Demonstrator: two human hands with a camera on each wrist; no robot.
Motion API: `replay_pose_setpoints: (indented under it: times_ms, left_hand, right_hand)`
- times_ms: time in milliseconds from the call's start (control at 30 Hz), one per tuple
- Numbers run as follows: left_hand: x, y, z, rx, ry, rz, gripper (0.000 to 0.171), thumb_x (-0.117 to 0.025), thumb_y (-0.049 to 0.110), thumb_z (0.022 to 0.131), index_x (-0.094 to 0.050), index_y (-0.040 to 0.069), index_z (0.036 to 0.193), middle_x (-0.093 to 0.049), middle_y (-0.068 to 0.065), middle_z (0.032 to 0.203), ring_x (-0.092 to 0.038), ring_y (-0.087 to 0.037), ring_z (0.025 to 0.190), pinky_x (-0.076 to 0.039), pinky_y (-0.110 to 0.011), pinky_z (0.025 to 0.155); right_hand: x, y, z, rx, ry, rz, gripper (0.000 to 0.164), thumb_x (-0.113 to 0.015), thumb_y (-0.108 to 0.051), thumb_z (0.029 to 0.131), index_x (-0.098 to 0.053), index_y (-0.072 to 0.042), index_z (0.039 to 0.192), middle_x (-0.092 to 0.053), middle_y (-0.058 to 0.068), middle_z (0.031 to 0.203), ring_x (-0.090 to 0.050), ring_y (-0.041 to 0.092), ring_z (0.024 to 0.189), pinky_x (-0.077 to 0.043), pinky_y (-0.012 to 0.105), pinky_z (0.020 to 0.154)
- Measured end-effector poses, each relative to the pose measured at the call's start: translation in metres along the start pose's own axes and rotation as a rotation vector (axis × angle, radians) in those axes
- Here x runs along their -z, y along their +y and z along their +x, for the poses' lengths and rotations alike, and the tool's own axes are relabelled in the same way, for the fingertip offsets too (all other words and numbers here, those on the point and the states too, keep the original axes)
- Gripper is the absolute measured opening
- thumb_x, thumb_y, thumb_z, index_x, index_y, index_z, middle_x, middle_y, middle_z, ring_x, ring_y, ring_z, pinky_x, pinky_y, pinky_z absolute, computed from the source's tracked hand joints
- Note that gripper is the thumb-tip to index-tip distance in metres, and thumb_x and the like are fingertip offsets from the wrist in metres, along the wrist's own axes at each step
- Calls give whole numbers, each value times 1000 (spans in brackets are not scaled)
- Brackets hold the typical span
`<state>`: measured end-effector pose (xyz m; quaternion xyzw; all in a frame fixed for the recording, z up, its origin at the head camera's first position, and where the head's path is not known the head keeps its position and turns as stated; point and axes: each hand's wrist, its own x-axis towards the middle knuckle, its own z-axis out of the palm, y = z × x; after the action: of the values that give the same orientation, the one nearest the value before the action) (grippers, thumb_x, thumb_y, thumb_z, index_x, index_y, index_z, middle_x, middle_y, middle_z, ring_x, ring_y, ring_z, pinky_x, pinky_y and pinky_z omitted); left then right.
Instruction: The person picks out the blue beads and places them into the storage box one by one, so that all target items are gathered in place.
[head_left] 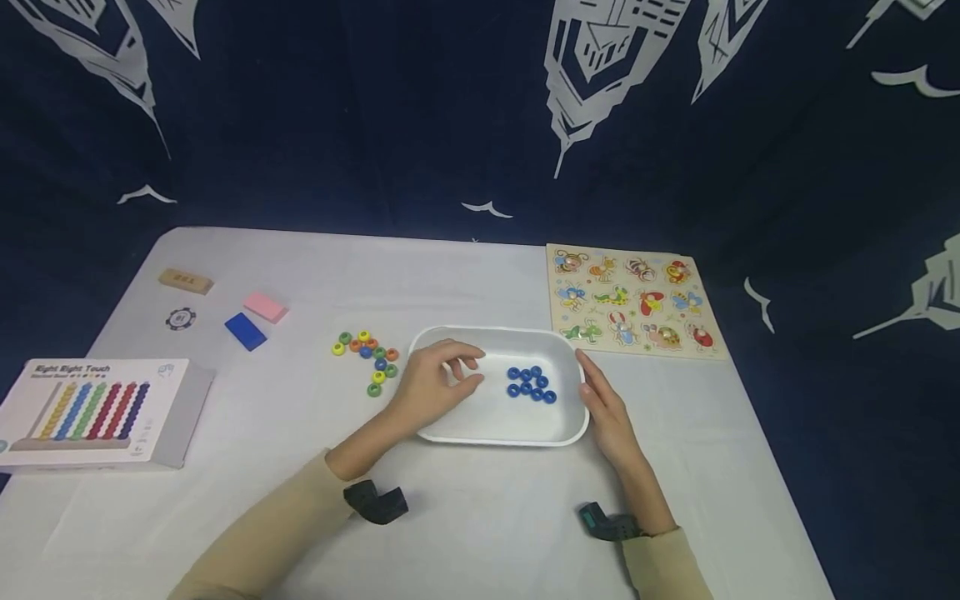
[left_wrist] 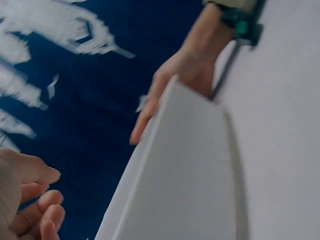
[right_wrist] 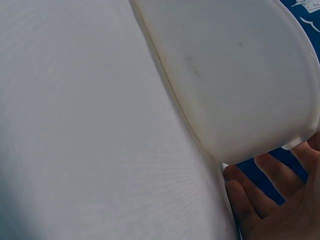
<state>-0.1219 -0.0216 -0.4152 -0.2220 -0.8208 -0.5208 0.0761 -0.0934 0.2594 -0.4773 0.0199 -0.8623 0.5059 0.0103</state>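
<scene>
In the head view my left hand [head_left: 435, 379] hovers over the left part of a white tray [head_left: 465, 429], its fingers loosely bent and thumb apart from them. Nothing shows between them there or in the left wrist view, where that hand [left_wrist: 30, 195] sits at lower left. Several blue beads [head_left: 527, 376] lie grouped inside the tray, right of its middle. My right hand [head_left: 611, 417] rests against the tray's right end with fairly straight fingers. The right wrist view shows this hand [right_wrist: 280, 195] beside the tray's outer wall [right_wrist: 240, 100], fingertips touching it near the rim.
Left of the tray lie loose mixed-colour beads [head_left: 379, 364]. Farther left are a blue block [head_left: 245, 332], a pink block [head_left: 266, 307], a wooden block [head_left: 186, 281], a round chip [head_left: 181, 319] and a toy box [head_left: 97, 412]. An insect puzzle board [head_left: 633, 300] lies at back right.
</scene>
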Motion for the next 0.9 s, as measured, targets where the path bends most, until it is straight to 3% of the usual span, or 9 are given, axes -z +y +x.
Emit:
replay_pose_setpoints:
  times_ms: [67, 167, 300, 400, 533, 700, 900]
  left_hand:
    - [18, -10, -6, 0, 122, -38, 24, -71, 9, 72, -65, 8, 95, -63, -3, 79, -53, -9, 63, -45, -23, 52]
    - [43, -34, -17, 56, 285, -36, 23, -70, 6, 72, -66, 7, 94, -63, -4, 78, -53, -10, 64, -45, -21, 52]
    - [64, -75, -33, 173, 411, 31, 24, -71, 8, 72, -66, 7, 95, -63, -5, 78, -52, -8, 67, -44, -15, 56]
    - [72, -99, -45, 220, 447, 53, 24, -71, 12, 73, -66, 7, 96, -63, -4, 77, -52, -4, 66, -43, -12, 56]
    - [75, -114, -54, 240, 458, 54, 23, -71, 14, 73, -66, 8, 95, -62, -3, 74, -52, -3, 62, -42, -11, 54]
    - [72, -125, -52, 227, 451, 113, 24, -74, 16, 71, -68, 12, 94, -60, 2, 72, -51, -5, 60, -41, -12, 52]
    - [66, -131, -47, 246, 424, 316, 26, -74, 21, 70, -69, 14, 94, -58, 3, 70, -49, -7, 58, -39, -15, 52]
  right_hand:
    - [0, 0, 1, -4, 3, 5, 43, -36, -32, 94, -27, -40, 135, -23, -15, 144, -20, 19, 134, -21, 47, 106]
    - [0, 0, 1, -7, -3, 12, 43, -36, -30, 94, -27, -39, 136, -23, -14, 144, -20, 19, 134, -21, 46, 106]
    - [0, -3, 2, -18, -7, 27, 44, -36, -26, 95, -27, -35, 137, -22, -12, 145, -19, 19, 135, -21, 43, 106]
    - [1, -14, -1, -28, -18, 31, 45, -36, -22, 95, -28, -28, 138, -22, -7, 146, -20, 20, 134, -21, 41, 106]
    - [1, -31, -6, -39, -26, 26, 45, -35, -20, 95, -27, -21, 139, -22, -1, 146, -20, 23, 134, -21, 42, 107]
    - [2, -35, -8, -42, -23, 23, 45, -35, -21, 95, -28, -22, 139, -23, 0, 146, -19, 23, 134, -21, 44, 106]
    - [4, -37, -8, -39, -25, 15, 45, -35, -23, 95, -27, -20, 139, -22, 1, 146, -18, 25, 135, -19, 48, 106]
